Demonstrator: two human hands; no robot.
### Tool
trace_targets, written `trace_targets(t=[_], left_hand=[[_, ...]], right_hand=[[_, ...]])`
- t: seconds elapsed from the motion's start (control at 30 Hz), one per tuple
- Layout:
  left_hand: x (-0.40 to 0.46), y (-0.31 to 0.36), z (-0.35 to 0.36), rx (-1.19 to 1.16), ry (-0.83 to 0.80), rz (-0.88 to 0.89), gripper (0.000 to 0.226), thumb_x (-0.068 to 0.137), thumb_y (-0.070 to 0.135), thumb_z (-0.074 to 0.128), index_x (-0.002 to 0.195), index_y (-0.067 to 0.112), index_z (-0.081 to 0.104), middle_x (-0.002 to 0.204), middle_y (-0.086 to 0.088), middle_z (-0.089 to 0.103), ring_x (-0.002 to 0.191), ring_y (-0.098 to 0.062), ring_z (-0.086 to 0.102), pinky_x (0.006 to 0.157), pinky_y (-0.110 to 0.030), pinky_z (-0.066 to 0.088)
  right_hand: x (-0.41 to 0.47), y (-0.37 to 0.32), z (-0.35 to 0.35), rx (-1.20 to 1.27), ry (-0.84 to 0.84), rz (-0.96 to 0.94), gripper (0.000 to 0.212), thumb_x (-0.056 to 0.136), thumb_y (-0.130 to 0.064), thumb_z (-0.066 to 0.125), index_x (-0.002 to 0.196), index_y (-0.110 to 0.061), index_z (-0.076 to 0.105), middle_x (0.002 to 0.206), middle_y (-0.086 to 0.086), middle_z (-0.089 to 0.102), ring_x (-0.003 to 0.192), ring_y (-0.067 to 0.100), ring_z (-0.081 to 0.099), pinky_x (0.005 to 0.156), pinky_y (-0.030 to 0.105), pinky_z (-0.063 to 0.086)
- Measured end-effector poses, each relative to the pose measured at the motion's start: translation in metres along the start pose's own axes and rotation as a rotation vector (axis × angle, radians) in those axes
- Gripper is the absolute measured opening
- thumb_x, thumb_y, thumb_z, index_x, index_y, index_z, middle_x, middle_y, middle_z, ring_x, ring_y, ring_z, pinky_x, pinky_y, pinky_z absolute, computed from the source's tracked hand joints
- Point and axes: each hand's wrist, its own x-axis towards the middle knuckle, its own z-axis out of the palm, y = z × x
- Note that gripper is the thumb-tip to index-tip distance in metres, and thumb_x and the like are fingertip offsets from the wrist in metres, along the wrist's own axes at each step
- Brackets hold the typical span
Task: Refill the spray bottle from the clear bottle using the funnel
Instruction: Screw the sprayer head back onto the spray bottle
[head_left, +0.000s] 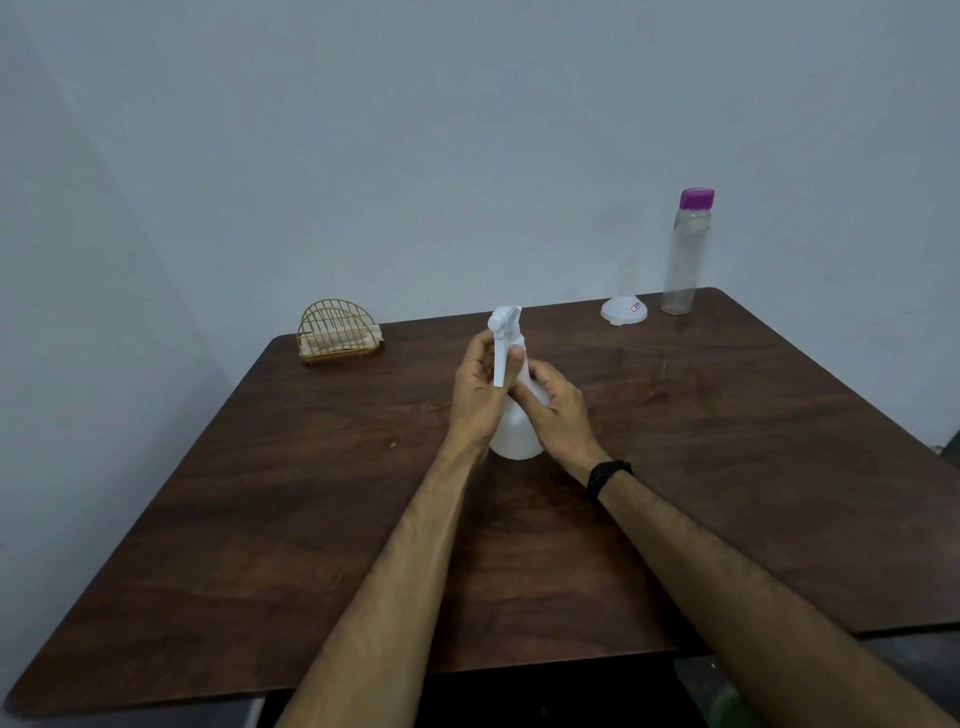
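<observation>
The spray bottle (514, 431) is set mid-table (260, 493). The funnel (623, 310) and clear bottle (684, 260) are placed far right, the napkin holder (337, 332) far left.

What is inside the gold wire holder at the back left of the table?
The wire holder holds pale folded material, likely napkins, low between its bars. How many there are cannot be seen.

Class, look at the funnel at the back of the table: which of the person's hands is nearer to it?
Right. The right hand, gripping the spray bottle, lies on the funnel's side; the left hand, holding the bottle's neck, sits farther away.
</observation>
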Motion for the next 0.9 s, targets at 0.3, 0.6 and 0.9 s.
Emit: trace_targets(t=[0.3,0.6,0.9], left_hand=[[0.002,0.000,0.000,0.032,-0.063,0.017,0.032,0.101,0.029,0.058,0.130,0.017,0.064,0.118,0.003,0.072,0.109,-0.012,0.069,0.092,-0.030,0.057],[0.001,0.004,-0.007,-0.010,-0.120,-0.072,0.021,0.101,0.036,0.057,0.113,0.023,0.068,0.102,-0.007,0.073,0.094,-0.012,0.071,0.085,-0.033,0.058],[0.000,0.003,0.000,-0.073,0.006,-0.065,0.023,0.098,0.024,0.063,0.118,0.014,0.067,0.102,-0.005,0.073,0.091,-0.012,0.071,0.079,-0.027,0.059]], right_hand=[[-0.004,-0.004,-0.001,0.007,0.010,-0.032,0.022,0.098,-0.032,0.061,0.119,-0.028,0.064,0.107,-0.013,0.065,0.095,-0.005,0.062,0.076,0.008,0.046],[-0.006,-0.003,-0.005,-0.018,-0.008,-0.013,0.030,0.094,-0.035,0.066,0.123,-0.027,0.064,0.112,-0.008,0.065,0.101,0.003,0.064,0.084,0.017,0.051],[-0.005,0.000,-0.005,-0.030,-0.004,0.003,0.037,0.093,-0.037,0.067,0.125,-0.019,0.064,0.114,-0.005,0.066,0.103,0.008,0.065,0.087,0.025,0.054]])
